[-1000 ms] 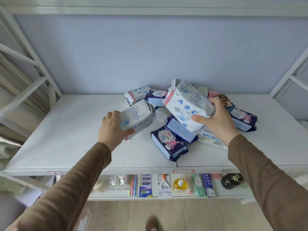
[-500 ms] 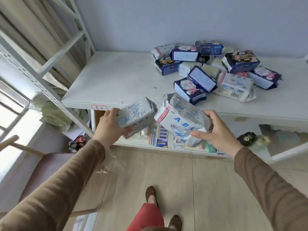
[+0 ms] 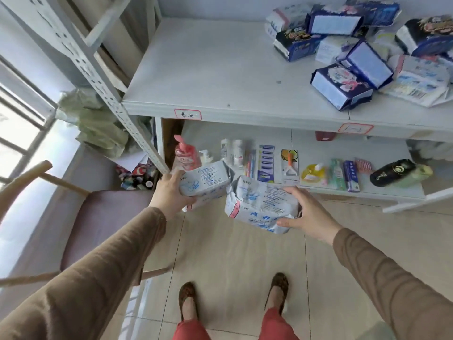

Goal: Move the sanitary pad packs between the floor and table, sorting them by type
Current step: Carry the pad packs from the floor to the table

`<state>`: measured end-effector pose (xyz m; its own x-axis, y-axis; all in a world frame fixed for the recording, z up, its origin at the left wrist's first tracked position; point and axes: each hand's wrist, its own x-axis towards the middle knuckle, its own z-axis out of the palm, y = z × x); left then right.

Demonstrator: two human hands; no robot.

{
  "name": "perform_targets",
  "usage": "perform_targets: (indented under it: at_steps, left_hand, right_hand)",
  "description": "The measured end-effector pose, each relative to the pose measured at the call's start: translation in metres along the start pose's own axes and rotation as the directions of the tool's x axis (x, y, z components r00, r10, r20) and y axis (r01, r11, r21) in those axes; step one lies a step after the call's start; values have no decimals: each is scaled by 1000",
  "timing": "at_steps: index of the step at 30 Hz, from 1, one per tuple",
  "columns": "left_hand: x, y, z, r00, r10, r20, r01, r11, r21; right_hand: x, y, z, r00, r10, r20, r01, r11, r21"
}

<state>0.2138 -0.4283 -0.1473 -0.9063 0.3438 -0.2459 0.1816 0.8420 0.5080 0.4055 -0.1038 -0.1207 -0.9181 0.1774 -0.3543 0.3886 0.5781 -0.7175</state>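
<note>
- The left hand (image 3: 169, 195) grips a small white plastic pad pack with blue print (image 3: 204, 181), fingers curled round its near end.
- The right hand (image 3: 307, 212) grips a larger white plastic pad pack with blue "ABC" lettering and a pink corner tab (image 3: 259, 204), thumb under its lower edge and fingers over its top.
- Both packs hang in the air below the edge of the white table (image 3: 208, 74), above the pale tiled floor (image 3: 232, 261). The two packs are just beside each other.
- Judgement: two white packs are off the table and on their way to the floor; neither is set down yet. No pack lies on the visible floor.
- A mixed heap of dark blue and white packs (image 3: 355, 60) is left at the table's far right, unsorted. The nearest is a dark blue pack with a pink figure (image 3: 342, 85).
- Judgement: the task is at an early stage; most of the packs await handling.
</note>
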Motion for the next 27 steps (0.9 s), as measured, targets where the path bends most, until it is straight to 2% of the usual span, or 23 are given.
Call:
perform_targets:
  at_steps: [6, 14, 27]
  left_hand:
    - [31, -94, 49, 994, -24, 107, 19, 998, 54]
    - [94, -173, 183, 969, -61, 241, 52, 998, 40]
    - [253, -259, 414, 958, -40, 282, 17, 996, 83]
  right_hand:
    - [32, 19, 119, 994, 96, 47, -94, 995, -38]
    - [93, 117, 232, 980, 178, 89, -176, 984, -34]
    - [249, 306, 360, 987, 110, 121, -87, 980, -178]
